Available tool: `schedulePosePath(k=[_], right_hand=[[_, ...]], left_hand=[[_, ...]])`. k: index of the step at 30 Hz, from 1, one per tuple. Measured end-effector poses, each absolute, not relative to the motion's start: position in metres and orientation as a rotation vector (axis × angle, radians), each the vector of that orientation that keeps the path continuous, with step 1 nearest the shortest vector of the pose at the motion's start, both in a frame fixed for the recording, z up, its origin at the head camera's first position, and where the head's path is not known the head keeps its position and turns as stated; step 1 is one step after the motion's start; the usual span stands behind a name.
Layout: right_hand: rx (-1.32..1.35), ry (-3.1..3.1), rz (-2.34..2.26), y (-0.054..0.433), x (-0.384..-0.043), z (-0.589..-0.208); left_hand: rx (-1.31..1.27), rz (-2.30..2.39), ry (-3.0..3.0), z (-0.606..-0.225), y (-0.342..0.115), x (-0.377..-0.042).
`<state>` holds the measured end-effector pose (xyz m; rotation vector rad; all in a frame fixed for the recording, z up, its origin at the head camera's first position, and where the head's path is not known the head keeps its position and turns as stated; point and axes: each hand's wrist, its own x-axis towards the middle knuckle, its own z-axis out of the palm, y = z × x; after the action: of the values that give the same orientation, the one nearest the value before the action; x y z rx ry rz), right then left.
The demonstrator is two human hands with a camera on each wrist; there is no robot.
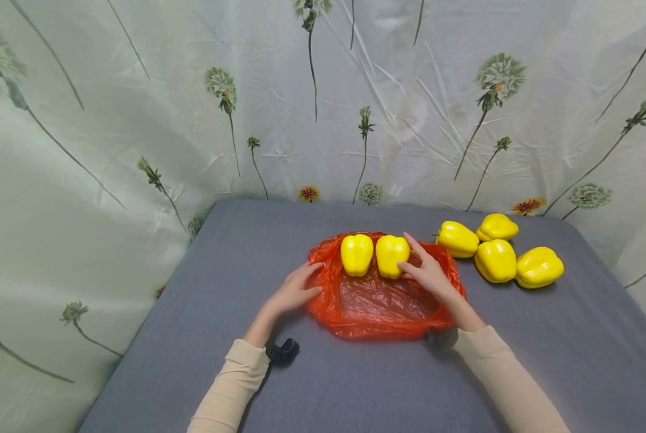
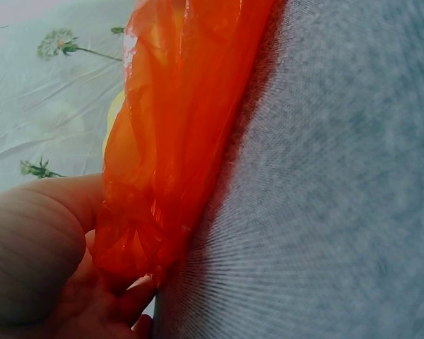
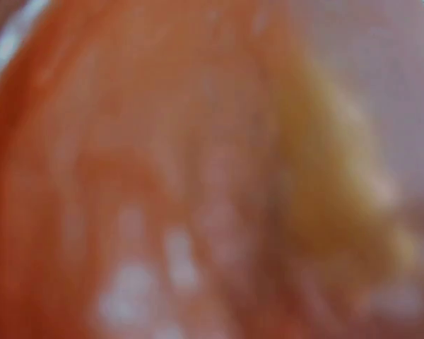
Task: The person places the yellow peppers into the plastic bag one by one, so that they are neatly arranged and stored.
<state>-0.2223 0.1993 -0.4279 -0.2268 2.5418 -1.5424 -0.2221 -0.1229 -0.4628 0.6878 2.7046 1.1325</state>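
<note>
A red plastic bag (image 1: 382, 328) lies spread with its mouth open on the grey surface, its rim bunched up around it. Two yellow bell peppers sit side by side at its far part: a left pepper (image 1: 357, 255) and a right pepper (image 1: 390, 257). My right hand (image 1: 431, 275) holds the right pepper from its right side, thumb and fingers against it. At the bag's left edge, my left hand (image 1: 295, 290) grips the plastic; in the left wrist view the red film (image 2: 177, 127) runs between thumb and fingers. The right wrist view is blurred, with a yellow pepper (image 3: 332, 169) against red plastic.
To the right of the bag, several more yellow bell peppers (image 1: 496, 261) lie in a group on the grey-covered table (image 1: 209, 337). A dark wrist strap (image 1: 285, 352) is by the left wrist. Behind stands a pale curtain (image 1: 279, 120) with a dandelion print.
</note>
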Motion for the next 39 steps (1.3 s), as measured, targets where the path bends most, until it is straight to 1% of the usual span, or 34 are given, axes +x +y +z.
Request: schedulePosePath(k=[18,39], right_hand=[[-0.134,2.539,-1.543,0.1928,-0.2219,-0.4276],[-0.149,2.646,-1.378,0.1921,-0.2208,-0.4254]], left_hand=[[0.689,1.155,2.702,-0.4620,-0.1221,-0.2215],[0.685,1.150,2.705,-0.4624,-0.1222,-0.2214]])
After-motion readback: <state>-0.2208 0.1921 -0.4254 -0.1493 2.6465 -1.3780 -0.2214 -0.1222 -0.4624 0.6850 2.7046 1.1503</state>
